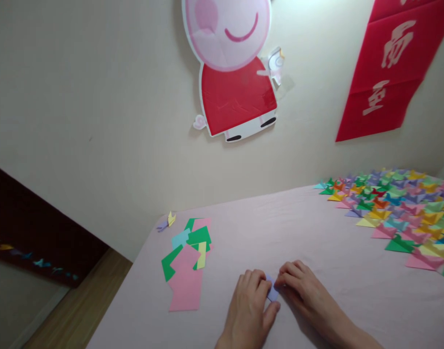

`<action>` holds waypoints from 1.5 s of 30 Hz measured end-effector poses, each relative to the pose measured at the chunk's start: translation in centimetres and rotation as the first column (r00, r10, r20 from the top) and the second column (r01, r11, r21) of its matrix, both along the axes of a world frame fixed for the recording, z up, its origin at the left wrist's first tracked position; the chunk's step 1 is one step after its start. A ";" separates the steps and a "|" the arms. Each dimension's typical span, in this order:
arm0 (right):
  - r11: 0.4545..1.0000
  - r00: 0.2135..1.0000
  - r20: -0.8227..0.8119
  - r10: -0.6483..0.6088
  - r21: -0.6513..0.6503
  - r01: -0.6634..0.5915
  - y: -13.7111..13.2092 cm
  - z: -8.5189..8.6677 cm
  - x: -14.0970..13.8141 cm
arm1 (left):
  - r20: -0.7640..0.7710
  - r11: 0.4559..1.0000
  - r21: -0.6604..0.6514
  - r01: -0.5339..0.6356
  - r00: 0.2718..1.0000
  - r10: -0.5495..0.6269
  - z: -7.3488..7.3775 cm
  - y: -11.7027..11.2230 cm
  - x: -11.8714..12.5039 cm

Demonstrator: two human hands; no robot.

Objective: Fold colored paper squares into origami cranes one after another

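Observation:
A small piece of folded purple paper [272, 292] lies on the pink cloth between my hands, partly hidden by fingers. My left hand [248, 306] grips it from the left, thumb at its lower edge and curled fingers on its upper left side. At the paper's right edge, my right hand [306, 289] has its fingers bent and pressed together on it. Loose sheets of pink paper [187, 291], green paper [200, 236], light blue paper [180, 239] and yellow paper [201, 256] overlap to the left of my hands.
Rows of colourful folded paper cranes [404, 213] cover the table's right side. Two folded pieces, one yellow [171, 219] and one purple [163, 226], sit at the far left corner. The pink tablecloth [258, 228] meets a wall bearing a cartoon pig cutout [236, 97] and a red banner [385, 72].

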State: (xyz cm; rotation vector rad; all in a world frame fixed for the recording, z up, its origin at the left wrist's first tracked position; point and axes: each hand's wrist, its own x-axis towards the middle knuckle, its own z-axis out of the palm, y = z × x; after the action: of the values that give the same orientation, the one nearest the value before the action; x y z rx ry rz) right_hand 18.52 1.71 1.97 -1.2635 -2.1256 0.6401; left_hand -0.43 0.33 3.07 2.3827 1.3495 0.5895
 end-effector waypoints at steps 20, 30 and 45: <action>0.998 0.999 0.030 0.043 -0.040 -0.042 -0.1 0.2 0.0 | 0.109 0.998 0.062 -0.008 0.994 0.001 -0.6 0.5 -0.3; 0.993 0.998 0.033 -0.063 -0.103 0.066 0.3 0.0 -0.4 | 0.158 0.992 0.000 -0.122 0.980 0.121 -0.5 0.9 0.6; 0.995 0.985 0.154 -0.078 -0.048 0.086 0.8 0.0 -1.2 | -0.160 0.977 0.071 -0.202 0.964 0.211 -1.2 1.1 1.3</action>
State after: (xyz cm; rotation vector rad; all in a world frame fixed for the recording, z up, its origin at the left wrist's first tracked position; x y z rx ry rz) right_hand 17.35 2.53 1.94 -1.4631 -2.1778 0.5867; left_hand 0.87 1.38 1.91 2.3965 1.6906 0.4949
